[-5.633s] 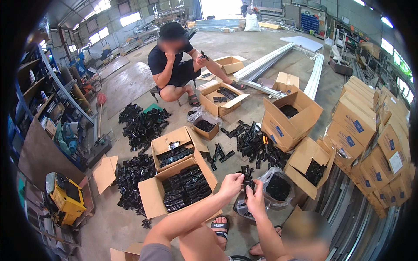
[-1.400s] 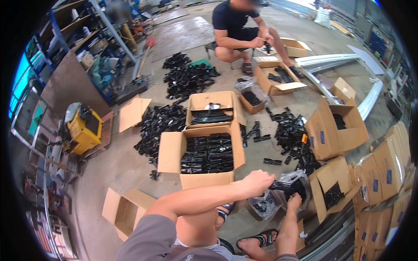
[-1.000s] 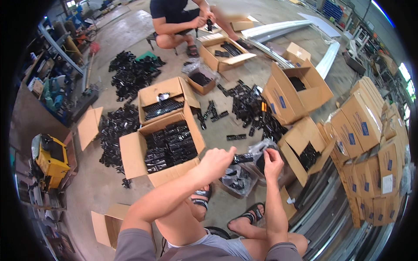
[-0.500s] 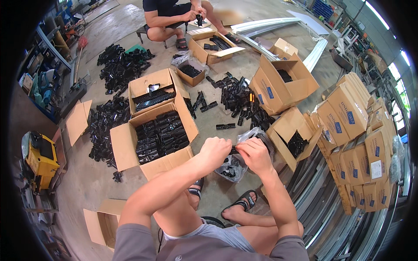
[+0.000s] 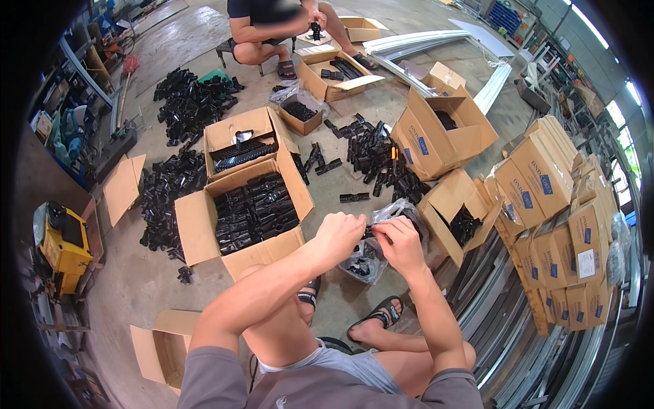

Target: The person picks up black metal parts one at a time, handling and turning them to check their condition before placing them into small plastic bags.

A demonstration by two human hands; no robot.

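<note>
Between my two hands is a small black plastic part [image 5: 369,232], mostly covered by fingers. My left hand [image 5: 343,235] is closed around its left end. On its right end, my right hand [image 5: 398,240] pinches with thumb and fingers. Below the hands lies a clear plastic bag [image 5: 364,264] with small pieces inside. An open carton [image 5: 266,253] to the left is filled with black plastic parts in rows. Beyond my hands, a single black part [image 5: 354,198] lies on the floor, near a loose pile of similar parts [image 5: 368,153].
Black parts are heaped on the floor at left [image 5: 170,198]. An open carton [image 5: 446,204] stands right of my hands. Stacked cartons [image 5: 545,184] and long metal profiles [image 5: 504,320] line the right side. Another person [image 5: 262,31] sits at the far side, holding a black part.
My hands stay together on the black part, with the fingers shifting slightly. The view has moved a little. The co-worker's hands have shifted slightly.
</note>
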